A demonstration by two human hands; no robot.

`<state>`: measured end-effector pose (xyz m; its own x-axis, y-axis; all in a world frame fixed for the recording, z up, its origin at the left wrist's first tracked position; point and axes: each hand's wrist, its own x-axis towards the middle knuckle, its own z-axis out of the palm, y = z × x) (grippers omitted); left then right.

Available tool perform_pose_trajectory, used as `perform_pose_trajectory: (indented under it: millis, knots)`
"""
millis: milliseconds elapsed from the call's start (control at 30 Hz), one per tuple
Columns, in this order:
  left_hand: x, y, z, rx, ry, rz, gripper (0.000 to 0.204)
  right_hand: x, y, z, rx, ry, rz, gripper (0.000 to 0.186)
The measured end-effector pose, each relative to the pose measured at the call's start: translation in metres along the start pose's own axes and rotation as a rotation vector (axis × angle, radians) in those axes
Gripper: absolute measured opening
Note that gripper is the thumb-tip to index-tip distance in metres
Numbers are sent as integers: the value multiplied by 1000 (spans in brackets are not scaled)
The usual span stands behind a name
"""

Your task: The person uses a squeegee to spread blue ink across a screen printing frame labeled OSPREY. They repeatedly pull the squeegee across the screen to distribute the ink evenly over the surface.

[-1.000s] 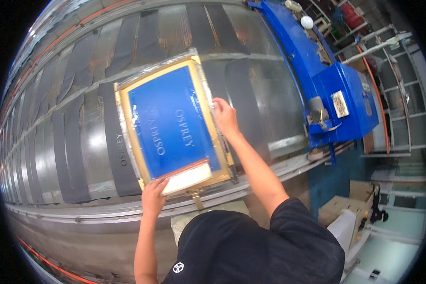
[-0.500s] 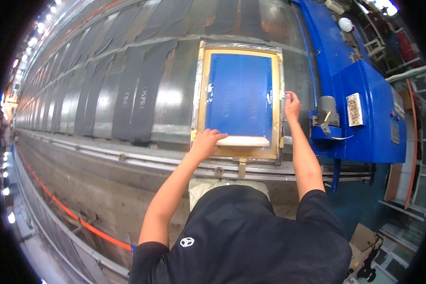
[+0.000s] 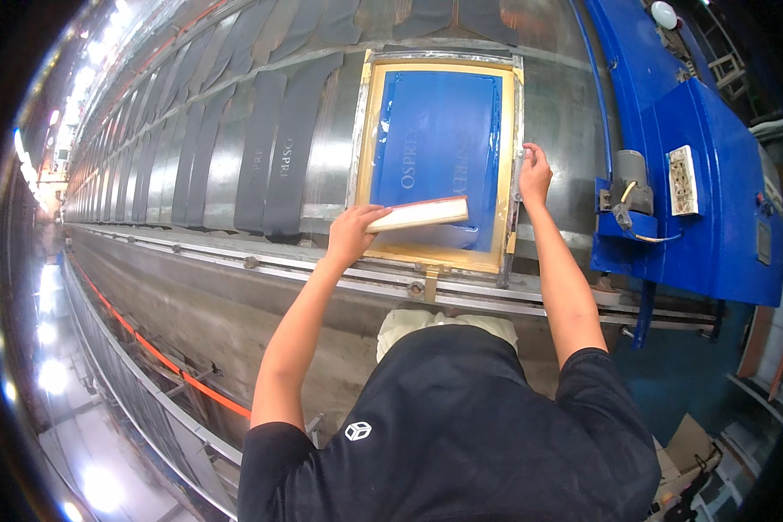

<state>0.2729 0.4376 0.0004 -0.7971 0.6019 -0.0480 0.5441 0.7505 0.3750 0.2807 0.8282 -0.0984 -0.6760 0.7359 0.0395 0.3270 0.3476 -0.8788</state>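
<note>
My left hand [image 3: 353, 233] is closed round the left end of a squeegee [image 3: 422, 214] with a pale wooden body and a reddish edge. The squeegee is tilted, its right end higher, over the near part of a screen-printing frame [image 3: 363, 117]. Inside that metal frame is a blue mesh panel [image 3: 435, 130] with faint lettering and a yellow-brown border. My right hand [image 3: 535, 177] pinches the frame's right side rail with bent fingers. Under the frame lies a long metal-topped printing table [image 3: 326, 174].
Dark cut fabric pieces [image 3: 261, 157] lie in rows along the table to the left. A metal rail [image 3: 322, 277] runs along its near edge. At the right stands a blue machine [image 3: 705, 191] with a grey motor [image 3: 632, 178]. An orange strip [image 3: 161, 355] runs lower left.
My left hand has raised and tilted the squeegee, which lay level at the frame's near end. The right hand stays on the frame's right side. The whole view has shifted a little.
</note>
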Motion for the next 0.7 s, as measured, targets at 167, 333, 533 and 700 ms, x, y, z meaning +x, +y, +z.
perform_pose_trajectory:
  millis: [167, 333, 533, 700]
  knots:
    - [-24, 4, 10, -3, 18, 54, 63, 4, 12, 6, -44, 3, 29, 25]
    - [-62, 1, 33, 24, -34, 191, 64, -1, 2, 4, -39, -49, 101, 25]
    - [-56, -5, 52, 117, 4, 230, 69, 0, 3, 7, -52, -17, 74, 26]
    - [17, -13, 52, 128, 71, 238, 68, 2, 0, 2, -106, -53, 70, 26]
